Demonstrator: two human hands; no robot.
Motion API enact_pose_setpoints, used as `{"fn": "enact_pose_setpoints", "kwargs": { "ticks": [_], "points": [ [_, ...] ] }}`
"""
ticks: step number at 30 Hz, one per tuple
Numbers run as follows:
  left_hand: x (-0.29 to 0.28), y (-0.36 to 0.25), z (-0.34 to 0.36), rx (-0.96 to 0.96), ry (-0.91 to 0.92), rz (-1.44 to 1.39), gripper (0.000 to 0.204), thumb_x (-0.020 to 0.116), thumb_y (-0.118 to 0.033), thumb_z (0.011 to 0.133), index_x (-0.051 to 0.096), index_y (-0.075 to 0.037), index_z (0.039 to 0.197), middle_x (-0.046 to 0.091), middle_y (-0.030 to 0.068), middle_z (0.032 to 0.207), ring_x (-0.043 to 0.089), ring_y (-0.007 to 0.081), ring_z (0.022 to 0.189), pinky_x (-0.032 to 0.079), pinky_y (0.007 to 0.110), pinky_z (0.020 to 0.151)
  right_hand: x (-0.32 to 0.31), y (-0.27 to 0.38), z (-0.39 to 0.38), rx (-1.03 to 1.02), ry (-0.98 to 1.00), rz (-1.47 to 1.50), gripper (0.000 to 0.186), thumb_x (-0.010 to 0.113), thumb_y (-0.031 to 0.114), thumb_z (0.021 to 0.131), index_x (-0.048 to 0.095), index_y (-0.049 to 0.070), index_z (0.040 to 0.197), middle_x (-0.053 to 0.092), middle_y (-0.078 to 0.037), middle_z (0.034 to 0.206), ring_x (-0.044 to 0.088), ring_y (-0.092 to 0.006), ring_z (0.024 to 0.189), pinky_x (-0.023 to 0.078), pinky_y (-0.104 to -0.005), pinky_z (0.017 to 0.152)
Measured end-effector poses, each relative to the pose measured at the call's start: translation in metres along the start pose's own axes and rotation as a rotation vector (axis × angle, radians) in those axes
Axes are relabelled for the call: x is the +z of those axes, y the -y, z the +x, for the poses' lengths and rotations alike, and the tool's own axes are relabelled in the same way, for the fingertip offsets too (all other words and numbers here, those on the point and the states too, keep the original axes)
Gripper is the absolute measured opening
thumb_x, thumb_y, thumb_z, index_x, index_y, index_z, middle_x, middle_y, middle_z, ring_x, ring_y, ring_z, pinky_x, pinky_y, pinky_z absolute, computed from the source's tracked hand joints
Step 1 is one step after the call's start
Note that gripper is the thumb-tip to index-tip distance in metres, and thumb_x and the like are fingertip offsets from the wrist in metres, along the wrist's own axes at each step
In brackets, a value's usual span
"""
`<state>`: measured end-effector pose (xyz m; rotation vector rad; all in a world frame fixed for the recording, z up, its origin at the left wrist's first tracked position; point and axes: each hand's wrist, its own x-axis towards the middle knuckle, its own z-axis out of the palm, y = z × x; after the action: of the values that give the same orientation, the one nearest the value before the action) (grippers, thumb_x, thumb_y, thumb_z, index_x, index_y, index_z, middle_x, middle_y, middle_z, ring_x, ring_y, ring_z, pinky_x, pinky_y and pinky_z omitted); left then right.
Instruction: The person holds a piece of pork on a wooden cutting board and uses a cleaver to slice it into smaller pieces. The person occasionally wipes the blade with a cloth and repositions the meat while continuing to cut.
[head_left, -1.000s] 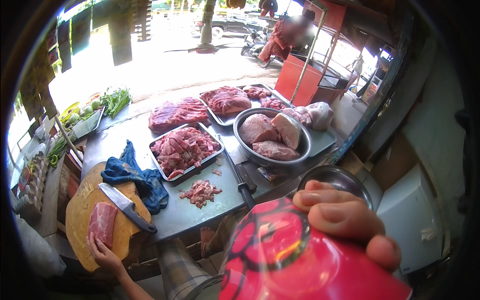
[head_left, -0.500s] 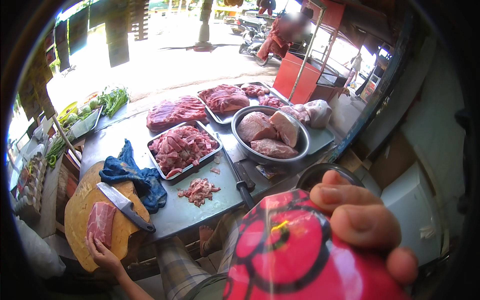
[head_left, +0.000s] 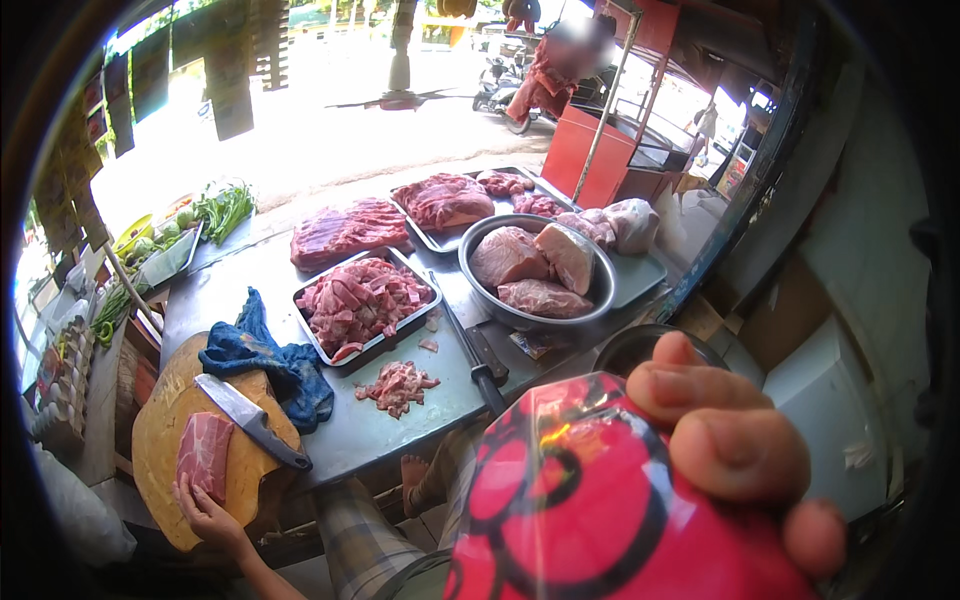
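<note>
Nearest, the right hand [head_left: 740, 440] is clamped on one glossy pink thing [head_left: 600, 510] marked with black rings. Farther off, the left hand [head_left: 208, 520] rests its fingers against the near end of one meat block [head_left: 203, 452]; whether they grip it, I cannot tell. The block is oblong, pinkish red with pale marbling, and lies on one rounded wooden board [head_left: 155, 440] at the near left corner of the metal table [head_left: 345, 440]. One broad knife [head_left: 235, 402] with a dark handle lies beside it, and one crumpled blue cloth [head_left: 285, 375] overlaps the board's far right edge. Toward the table's near edge sits one small heap of scraps [head_left: 397, 388]; to its right lie one sharpening rod [head_left: 463, 325] and one dark handle [head_left: 488, 350]. Mid-table, one metal tray [head_left: 437, 300] is heaped with cut strips, too many to count; nearer the right edge, one steel bowl [head_left: 545, 320] holds three big chunks. Along the far edge lie one wide meat slab [head_left: 350, 232] and, to its right, a second tray [head_left: 428, 243] bearing one large piece and smaller ones
</note>
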<state>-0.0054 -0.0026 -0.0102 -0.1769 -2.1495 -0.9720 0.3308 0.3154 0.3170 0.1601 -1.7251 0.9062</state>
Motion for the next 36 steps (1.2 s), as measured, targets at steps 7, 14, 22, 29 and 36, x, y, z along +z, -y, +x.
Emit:
{"fn": "enact_pose_setpoints", "kwargs": {
  "ticks": [7, 14, 22, 29, 36],
  "points": [
    [-0.008, -0.012, 0.003, -0.012, 0.054, 0.050, 0.028, 0.051, -0.008, 0.101, 0.065, 0.003, 0.123, 0.062, 0.0209, 0.132, 0.055, 0.0364, 0.127, 0.042, 0.043, 0.107, 0.017, 0.005, 0.002, -0.093, 0.039, -0.063, 0.047, 0.026, 0.045, 0.107, 0.051, 0.014, 0.133, 0.063, -0.019, 0.114, 0.061, -0.0362, 0.115, 0.037, -0.0545, 0.114],
    [-0.009, -0.018, 0.002, -0.076, 0.055, 0.023, 0.028, 0.051, -0.008, 0.102, 0.064, 0.003, 0.124, 0.060, 0.0225, 0.134, 0.054, 0.0356, 0.129, 0.042, 0.042, 0.108, 0.015, -0.007, 0.002, -0.072, 0.123, -0.159, 0.048, 0.045, 0.034, 0.095, 0.047, 0.011, 0.137, 0.061, -0.017, 0.119, 0.061, -0.0334, 0.115, 0.040, -0.0499, 0.110],
    [-0.007, -0.011, 0.005, -0.048, 0.078, 0.018, 0.028, 0.052, -0.009, 0.102, 0.065, 0.003, 0.125, 0.062, 0.0199, 0.133, 0.055, 0.0344, 0.129, 0.042, 0.041, 0.108, 0.015, -0.048, -0.011, -0.015, 0.139, -0.105, 0.068, 0.070, 0.021, 0.079, 0.044, 0.003, 0.140, 0.060, -0.017, 0.124, 0.061, -0.0288, 0.116, 0.044, -0.0428, 0.105],
    [-0.007, -0.007, 0.002, 0.014, 0.039, 0.060, 0.030, 0.050, -0.009, 0.102, 0.064, 0.003, 0.125, 0.064, 0.0181, 0.131, 0.056, 0.0340, 0.125, 0.041, 0.040, 0.107, 0.027, -0.115, -0.049, 0.279, 0.019, 0.013, 0.093, 0.093, 0.010, 0.066, 0.042, -0.003, 0.142, 0.059, -0.016, 0.129, 0.060, -0.0249, 0.118, 0.047, -0.0365, 0.101],
    [-0.009, -0.007, 0.003, -0.026, 0.079, 0.062, 0.030, 0.051, -0.010, 0.103, 0.064, 0.002, 0.126, 0.061, 0.0202, 0.134, 0.053, 0.0352, 0.130, 0.039, 0.042, 0.110, 0.053, -0.209, -0.112, 0.507, -0.130, -0.114, 0.086, 0.093, 0.005, 0.063, 0.046, -0.003, 0.136, 0.061, -0.013, 0.123, 0.060, -0.0218, 0.113, 0.047, -0.0328, 0.098]
  ]
}}
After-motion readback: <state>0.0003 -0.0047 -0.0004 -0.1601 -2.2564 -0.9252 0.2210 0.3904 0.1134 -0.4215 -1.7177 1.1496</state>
